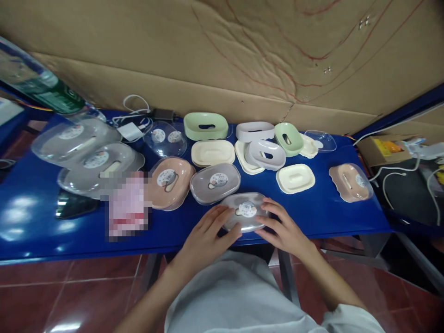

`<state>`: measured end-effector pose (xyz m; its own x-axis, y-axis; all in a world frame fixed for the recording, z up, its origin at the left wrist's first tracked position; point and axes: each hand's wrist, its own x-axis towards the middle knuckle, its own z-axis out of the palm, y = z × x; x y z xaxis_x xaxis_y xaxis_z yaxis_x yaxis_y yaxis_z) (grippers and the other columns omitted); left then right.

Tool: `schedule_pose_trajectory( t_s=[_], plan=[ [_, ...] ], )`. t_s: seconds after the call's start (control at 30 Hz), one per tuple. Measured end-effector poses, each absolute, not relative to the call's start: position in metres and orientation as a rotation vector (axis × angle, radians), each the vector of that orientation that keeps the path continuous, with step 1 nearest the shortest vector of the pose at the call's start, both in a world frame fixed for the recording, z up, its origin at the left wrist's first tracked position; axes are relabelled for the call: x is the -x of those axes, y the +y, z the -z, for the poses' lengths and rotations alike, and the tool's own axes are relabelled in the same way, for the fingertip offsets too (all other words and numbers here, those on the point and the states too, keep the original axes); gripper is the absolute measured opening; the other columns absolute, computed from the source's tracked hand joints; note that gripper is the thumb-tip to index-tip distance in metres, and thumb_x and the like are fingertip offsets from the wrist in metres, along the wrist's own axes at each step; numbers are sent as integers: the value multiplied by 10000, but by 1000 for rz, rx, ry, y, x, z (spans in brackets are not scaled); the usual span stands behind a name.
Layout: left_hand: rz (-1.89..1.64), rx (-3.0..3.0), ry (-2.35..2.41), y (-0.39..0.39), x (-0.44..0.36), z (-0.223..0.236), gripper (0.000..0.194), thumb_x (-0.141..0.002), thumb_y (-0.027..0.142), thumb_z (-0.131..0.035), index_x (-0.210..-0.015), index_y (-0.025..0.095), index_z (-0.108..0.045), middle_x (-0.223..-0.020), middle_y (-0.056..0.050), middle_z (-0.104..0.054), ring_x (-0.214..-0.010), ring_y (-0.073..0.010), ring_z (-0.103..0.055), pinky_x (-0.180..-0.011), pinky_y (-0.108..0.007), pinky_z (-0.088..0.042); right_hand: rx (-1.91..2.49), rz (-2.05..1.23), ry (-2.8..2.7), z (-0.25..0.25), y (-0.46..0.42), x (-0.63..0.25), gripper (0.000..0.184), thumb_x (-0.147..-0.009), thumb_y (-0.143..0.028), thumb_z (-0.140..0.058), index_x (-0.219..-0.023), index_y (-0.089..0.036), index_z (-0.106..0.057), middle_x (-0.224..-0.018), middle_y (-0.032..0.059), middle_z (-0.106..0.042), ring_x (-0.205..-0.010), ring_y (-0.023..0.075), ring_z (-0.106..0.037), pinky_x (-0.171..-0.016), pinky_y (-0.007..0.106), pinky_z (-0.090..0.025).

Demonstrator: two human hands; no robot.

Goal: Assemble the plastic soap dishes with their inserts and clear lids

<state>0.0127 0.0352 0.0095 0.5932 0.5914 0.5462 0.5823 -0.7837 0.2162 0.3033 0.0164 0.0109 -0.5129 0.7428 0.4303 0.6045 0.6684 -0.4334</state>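
The brown cardboard wall (138,55) rises behind the blue table (308,215) in front of you. At the table's far left, a clear bottle with a green label (64,95) leans into view, tilted. Just in front of it, a pair of grey lidded dishes (126,162) overlaps.

Your left hand (210,226) and right hand (286,231) sit at opposite ends of one grey dish (231,224) with a clear lid, right at the table's front edge, before your body. Your left fingers are apart and slightly bent, touching the dish's left end, thumb toward the front rim. Your right fingers are likewise spread, tips on the right end of the lid. You have it between both hands; how firmly you press, I cannot tell.

Just beyond your left hand lies a second grey dish (204,185), also lidded, and left of that a peach dish (183,182). Behind them are a green frame (194,129) and a cream tray (203,157). Another cream tray (308,178) lies beyond your right hand. Smallest, a round white label (247,209) shows on the dish between your hands.
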Motion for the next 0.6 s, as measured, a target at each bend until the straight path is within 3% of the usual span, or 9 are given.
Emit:
schedule_pose_trajectory(
  t_s=[0.1,0.23,0.33,0.6],
  plan=[
    [-971,-2750,1028,36,-15,-9,277,-959,181,-774,-1211,282,-722,-1371,-81,-699,-1333,-270,-647,-1184,-468,-559,1061,-294,-2309,-12,17,-304,396,-1023,-261,-745,-1400,-278,-627,-1361,133,-644,-1495,348,-569,-1165,579,-598],
    [-924,-2722,1000,40,-13,-14,239,-991,271,-771,-1226,276,-732,-1328,-81,-715,-1310,-260,-646,-1175,-447,-553,1070,-347,-2328,-18,21,-307,419,-1022,-302,-750,-1421,-276,-624,-1379,137,-628,-1493,349,-568,-1166,578,-593],
    [-938,-2733,984,42,-13,-15,314,-1015,320,-755,-1314,241,-706,-1303,-108,-717,-1278,-271,-649,-1128,-450,-573,1070,-422,-2318,-20,23,-310,461,-1035,-320,-731,-1477,-287,-607,-1403,135,-620,-1481,336,-575,-1184,542,-581],
    [-1020,-2705,1010,34,-18,-12,315,-1002,217,-733,-1316,197,-704,-1346,-148,-685,-1339,-308,-608,-1145,-474,-558,1080,-304,-2352,-21,20,-306,465,-1062,-336,-688,-1508,-240,-596,-1376,149,-632,-1450,317,-591,-1194,518,-566]
  ],
)
